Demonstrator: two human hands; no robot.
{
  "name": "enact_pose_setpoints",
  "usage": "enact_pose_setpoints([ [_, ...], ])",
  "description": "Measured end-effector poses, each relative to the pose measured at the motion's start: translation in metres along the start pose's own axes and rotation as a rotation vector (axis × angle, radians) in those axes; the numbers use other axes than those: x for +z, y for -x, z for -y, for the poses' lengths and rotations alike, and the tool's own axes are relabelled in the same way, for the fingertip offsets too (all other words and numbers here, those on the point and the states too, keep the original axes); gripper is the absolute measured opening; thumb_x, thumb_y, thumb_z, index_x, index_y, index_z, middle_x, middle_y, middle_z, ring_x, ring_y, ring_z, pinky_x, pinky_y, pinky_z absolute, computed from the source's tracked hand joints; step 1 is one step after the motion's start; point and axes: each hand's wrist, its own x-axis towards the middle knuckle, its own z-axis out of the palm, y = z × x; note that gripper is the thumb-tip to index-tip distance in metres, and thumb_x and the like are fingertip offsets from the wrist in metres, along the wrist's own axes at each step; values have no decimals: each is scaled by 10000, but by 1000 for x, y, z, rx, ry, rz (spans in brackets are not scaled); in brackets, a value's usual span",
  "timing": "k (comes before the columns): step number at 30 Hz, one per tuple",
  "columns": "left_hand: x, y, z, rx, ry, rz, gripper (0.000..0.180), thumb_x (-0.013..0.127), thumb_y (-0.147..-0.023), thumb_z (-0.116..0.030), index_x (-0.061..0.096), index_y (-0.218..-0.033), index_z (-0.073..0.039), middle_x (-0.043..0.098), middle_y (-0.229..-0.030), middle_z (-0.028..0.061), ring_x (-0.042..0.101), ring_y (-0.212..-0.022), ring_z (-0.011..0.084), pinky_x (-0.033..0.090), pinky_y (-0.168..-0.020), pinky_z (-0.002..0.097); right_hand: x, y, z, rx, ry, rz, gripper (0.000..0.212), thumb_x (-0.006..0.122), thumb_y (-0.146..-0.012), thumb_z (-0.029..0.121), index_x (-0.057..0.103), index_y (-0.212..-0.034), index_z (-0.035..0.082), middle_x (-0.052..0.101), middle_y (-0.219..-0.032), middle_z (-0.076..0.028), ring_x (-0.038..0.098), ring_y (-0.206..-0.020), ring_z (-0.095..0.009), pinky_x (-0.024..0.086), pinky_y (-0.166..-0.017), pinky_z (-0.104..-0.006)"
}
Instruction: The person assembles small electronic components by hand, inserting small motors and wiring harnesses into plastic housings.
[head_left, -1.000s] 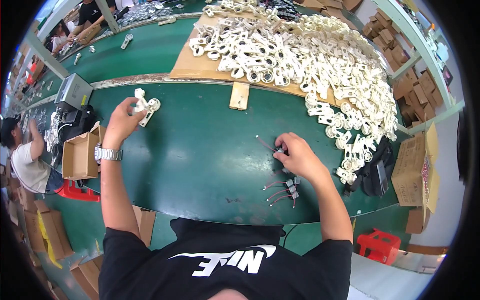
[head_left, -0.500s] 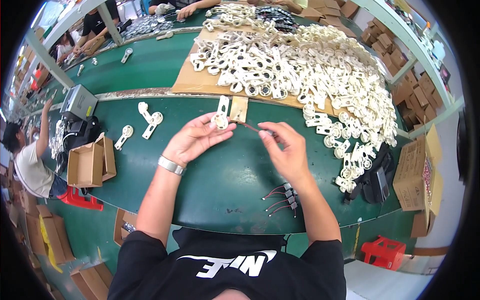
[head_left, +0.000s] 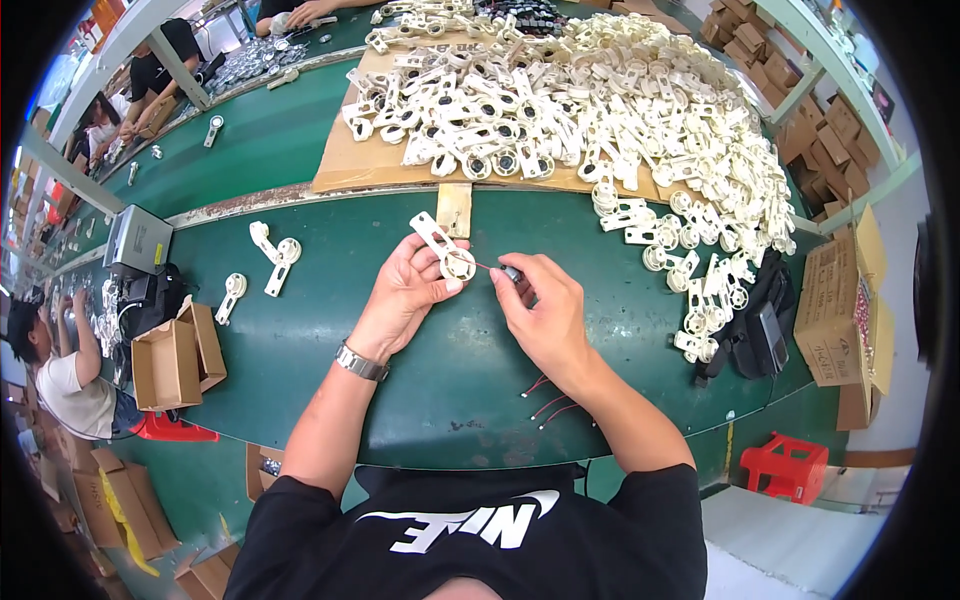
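Pinched in my left hand [head_left: 396,300] is a white plastic housing [head_left: 434,234] with a long arm and a round, ring-shaped end. It is tilted, its ring toward my right hand. Between the thumb and fingers of my right hand [head_left: 550,315] is a small dark, silvery motor-like part [head_left: 512,273]. A thin red wire [head_left: 483,265] runs from that part to the ring; whether it passes through cannot be made out. More red wires with white ends [head_left: 546,405] lie beside my right forearm, which hides what they join.
A huge pile of white housings [head_left: 600,120] covers cardboard at the back right. A wooden block [head_left: 455,208] stands just beyond my hands. Three loose housings [head_left: 276,262] and an open carton [head_left: 165,368] lie left. Co-workers sit at the far left; a red stool [head_left: 785,466] stands right.
My left hand has turned the housing from upright to tilted and closed its fingers more. My right hand has come nearer to it with the dark part. The whole view has shifted slightly.
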Motion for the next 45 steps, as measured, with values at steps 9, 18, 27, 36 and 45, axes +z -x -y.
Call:
enact_pose_setpoints([
  [9, 12, 6, 12, 76, -333, 76, 582, 768, -855, 163, 541, -1356, -30, 629, -1369, 112, 649, -1241, 191, 568, -1066, 355, 5, 9, -6, 79, -167, 159, 259, 757, -908, 8, 687, -1157, -14, 721, -1042, -175, 717, -885, -328, 582, -777, -399],
  [18, 12, 7, 22, 145, -521, 74, 499, 743, -870, 178, 563, -1287, -27, 614, -1376, 133, 651, -1233, 194, 575, -1069, 355, -1, -1, -26, 127, 56, 273, 285, 805, -889, 57, 729, -1153, -17, 731, -1054, -157, 743, -956, -317, 601, -832, -401],
  [27, 6, 5, 18, 126, -524, 83, 447, 729, -897, 155, 576, -1282, -13, 629, -1362, 104, 655, -1222, 174, 564, -1065, 334, -4, -7, -45, 165, -45, 455, 250, 829, -895, 79, 758, -1125, 14, 726, -989, -113, 744, -870, -228, 608, -768, -354],
  [36, 6, 7, 16, 129, -577, 86, 366, 751, -912, 116, 623, -1230, -14, 651, -1326, 92, 658, -1198, 161, 572, -1036, 315, -11, -7, -23, -116, 52, 324, 210, 765, -881, 18, 703, -1082, 9, 702, -938, -157, 697, -872, -369, 568, -774, -442],
  [45, 5, 8, 13, 117, -497, 97, 316, 779, -891, 105, 688, -1162, -28, 705, -1298, 108, 690, -1154, 169, 596, -1003, 316, -7, -5, -22, 128, -208, 363, 212, 769, -880, -36, 691, -1073, 0, 717, -945, -161, 715, -801, -285, 560, -710, -385],
])
